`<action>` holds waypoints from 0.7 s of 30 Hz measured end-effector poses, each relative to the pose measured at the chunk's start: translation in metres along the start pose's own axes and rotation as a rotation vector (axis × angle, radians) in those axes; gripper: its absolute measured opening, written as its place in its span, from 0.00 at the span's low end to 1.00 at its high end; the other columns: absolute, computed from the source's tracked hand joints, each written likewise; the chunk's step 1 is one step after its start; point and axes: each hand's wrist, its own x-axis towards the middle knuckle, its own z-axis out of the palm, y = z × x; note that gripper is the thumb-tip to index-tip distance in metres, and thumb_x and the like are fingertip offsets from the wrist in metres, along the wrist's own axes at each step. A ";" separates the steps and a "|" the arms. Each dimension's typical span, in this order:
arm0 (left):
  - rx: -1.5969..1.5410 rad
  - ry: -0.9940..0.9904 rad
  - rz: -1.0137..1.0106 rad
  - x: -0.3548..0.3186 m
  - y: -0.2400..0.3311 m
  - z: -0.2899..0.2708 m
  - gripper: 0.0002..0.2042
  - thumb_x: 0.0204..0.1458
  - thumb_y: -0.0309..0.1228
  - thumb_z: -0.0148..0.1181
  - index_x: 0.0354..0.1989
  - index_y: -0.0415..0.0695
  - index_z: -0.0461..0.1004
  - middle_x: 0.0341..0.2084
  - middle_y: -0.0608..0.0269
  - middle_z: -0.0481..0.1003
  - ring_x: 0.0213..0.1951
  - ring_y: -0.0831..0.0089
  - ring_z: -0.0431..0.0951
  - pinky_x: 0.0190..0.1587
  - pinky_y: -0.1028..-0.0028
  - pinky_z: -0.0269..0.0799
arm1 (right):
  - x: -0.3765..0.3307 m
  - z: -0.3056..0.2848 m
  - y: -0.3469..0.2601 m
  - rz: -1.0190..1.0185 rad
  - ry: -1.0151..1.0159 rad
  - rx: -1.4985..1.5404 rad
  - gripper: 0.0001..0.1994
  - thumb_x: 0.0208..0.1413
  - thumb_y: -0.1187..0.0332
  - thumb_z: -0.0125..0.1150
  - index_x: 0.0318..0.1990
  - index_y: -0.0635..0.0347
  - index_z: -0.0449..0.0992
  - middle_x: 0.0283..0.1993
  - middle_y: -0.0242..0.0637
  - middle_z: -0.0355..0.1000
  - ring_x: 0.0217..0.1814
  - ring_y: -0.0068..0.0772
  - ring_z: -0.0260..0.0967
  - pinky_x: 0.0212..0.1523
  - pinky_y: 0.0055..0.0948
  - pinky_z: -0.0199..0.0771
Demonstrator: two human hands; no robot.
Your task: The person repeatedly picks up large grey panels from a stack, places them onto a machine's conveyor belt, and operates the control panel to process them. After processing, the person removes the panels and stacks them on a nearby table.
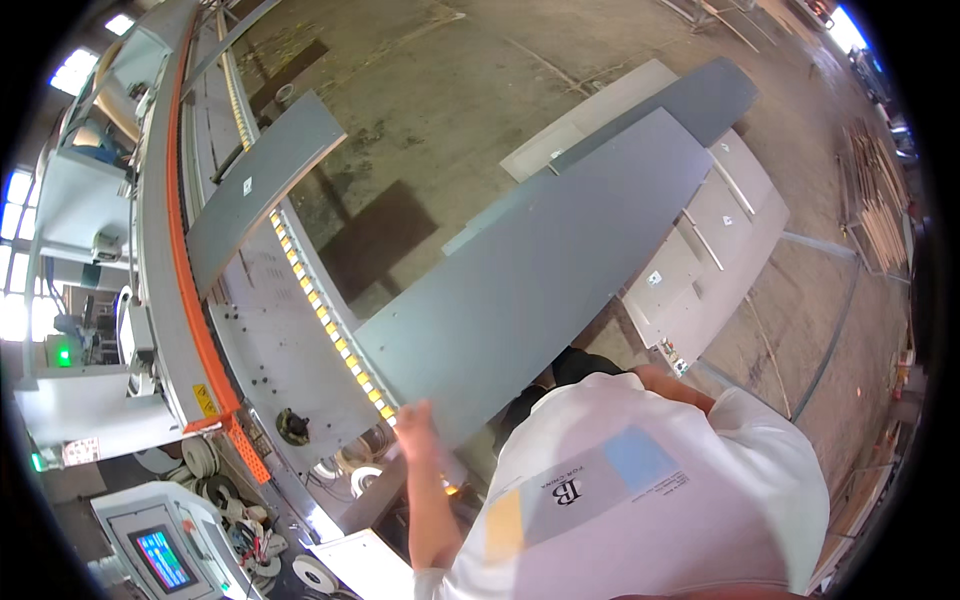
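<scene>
The blurred left hand (414, 428) is at the near corner of a long grey panel (540, 260), beside the yellow-and-white strip (322, 305) of a machine with an orange rail (190, 255). The right forearm (674, 386) shows past the white shirt (650, 520); its hand is hidden. A shorter grey panel (285, 155) bearing a white label slants across the machine. Pale panels (745, 215) show beyond the long one.

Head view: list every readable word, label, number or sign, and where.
White shirt: large lettering, not copied; small print unreadable.
Control screen: too small.
Woodworking machine: yellow warning sticker, red-and-white label, too small.
Smaller grey board: white label, too small.
Pale board: labels, too small.
</scene>
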 end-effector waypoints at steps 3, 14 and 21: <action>-0.178 0.039 -0.060 -0.018 -0.001 -0.096 0.07 0.61 0.28 0.62 0.41 0.37 0.76 0.34 0.67 0.77 0.33 0.77 0.73 0.36 0.73 0.71 | 0.010 -0.026 -0.020 -0.118 -0.081 -0.091 0.17 0.54 0.57 0.61 0.49 0.52 0.83 0.49 0.51 0.79 0.55 0.57 0.76 0.54 0.47 0.75; 0.976 1.011 0.077 -0.023 0.001 -0.202 0.21 0.56 0.30 0.62 0.56 0.33 0.74 0.52 0.40 0.76 0.54 0.46 0.75 0.60 0.53 0.70 | 0.122 -0.064 0.003 0.170 0.035 0.401 0.16 0.62 0.53 0.58 0.29 0.54 0.78 0.28 0.38 0.78 0.29 0.35 0.75 0.26 0.38 0.72; 1.112 0.417 0.308 -0.061 0.015 -0.053 0.30 0.57 0.37 0.61 0.67 0.39 0.66 0.71 0.46 0.60 0.72 0.47 0.57 0.74 0.51 0.50 | 0.196 -0.109 0.012 0.550 0.236 1.138 0.23 0.65 0.40 0.52 0.49 0.49 0.75 0.41 0.30 0.74 0.34 0.26 0.67 0.35 0.35 0.71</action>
